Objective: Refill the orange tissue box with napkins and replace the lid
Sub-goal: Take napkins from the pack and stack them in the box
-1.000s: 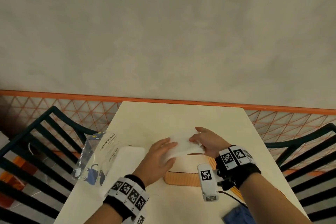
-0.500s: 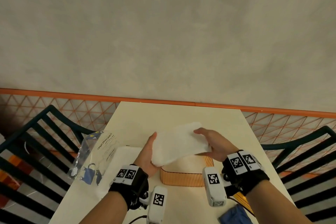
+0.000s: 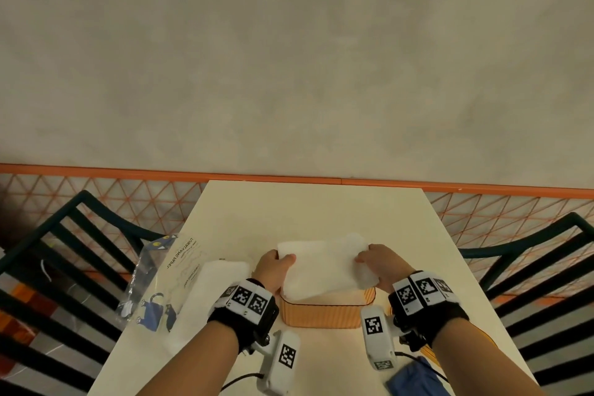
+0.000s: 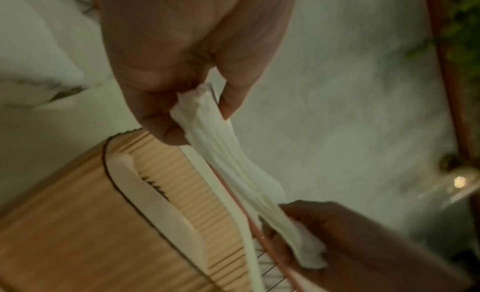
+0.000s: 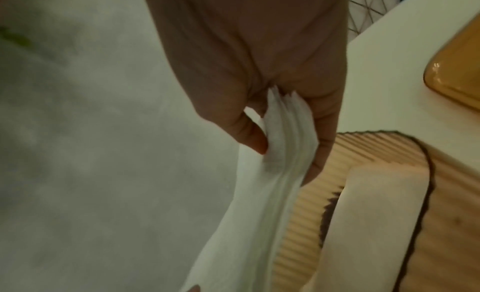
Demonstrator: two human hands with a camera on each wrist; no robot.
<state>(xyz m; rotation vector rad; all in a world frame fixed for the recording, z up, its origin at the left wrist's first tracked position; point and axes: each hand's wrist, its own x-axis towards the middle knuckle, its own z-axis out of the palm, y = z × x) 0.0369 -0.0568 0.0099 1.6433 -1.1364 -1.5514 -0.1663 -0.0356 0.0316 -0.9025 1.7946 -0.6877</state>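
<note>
The orange ribbed tissue box (image 3: 324,312) stands open near the table's front edge, with white napkins (image 5: 369,210) lying inside it. A stack of white napkins (image 3: 324,267) hangs flat just above the box opening. My left hand (image 3: 273,270) pinches its left end (image 4: 200,111) between thumb and fingers. My right hand (image 3: 382,264) pinches its right end (image 5: 288,132) the same way. In the left wrist view the stack (image 4: 233,158) sags between both hands over the box (image 4: 78,224). An amber-orange piece (image 5: 457,70), maybe the lid, lies on the table right of the box.
A printed plastic napkin wrapper (image 3: 160,283) and a white napkin pile (image 3: 205,296) lie left of the box. Blue cloth (image 3: 414,379) sits at the front right corner. Dark slatted chairs (image 3: 54,267) flank the cream table (image 3: 315,209), with orange mesh fencing (image 3: 501,212) behind.
The napkin stack, held tilted and higher half a second ago, has come down flat over the box. My left hand shifted from underneath it to pinching its left end.
</note>
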